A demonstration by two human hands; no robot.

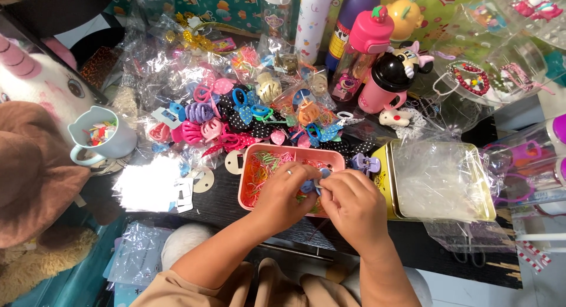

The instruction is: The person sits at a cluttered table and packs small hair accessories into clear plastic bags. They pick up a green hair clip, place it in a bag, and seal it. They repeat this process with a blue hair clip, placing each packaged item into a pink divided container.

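Over the pink tray point(330, 155) on the dark counter point(413, 242), both hands meet. The left hand point(284, 195) and the right hand point(352, 205) are close together, with their fingertips pinched on a small blue hair clip point(316, 186). The clip is just above the tray, and most of it is hidden by the fingers, so I cannot tell its full shape. The left hand has a ring on one finger.

Lots of thin, bright hair ties point(262, 171) lie inside the tray. Just beside the tray on the right sits a purple claw clip point(364, 162). Next to that is a yellow tin point(386, 183) with clear plastic bags on top. Behind the tray is a big pile of clips and bows point(247, 118) in pink, blue and purple. A light blue mug point(99, 136) stands at the left, near some white cards point(150, 186). Bottles and a pink cup point(383, 83) stand at the back.

To do this well, I think the hands should hold the little clip softly but firmly. Holding it right over the tray is smart, because if it slips it lands in the tray and not on the floor. Small, slow finger moves look best, since the clip is tiny and the fingers cover it.
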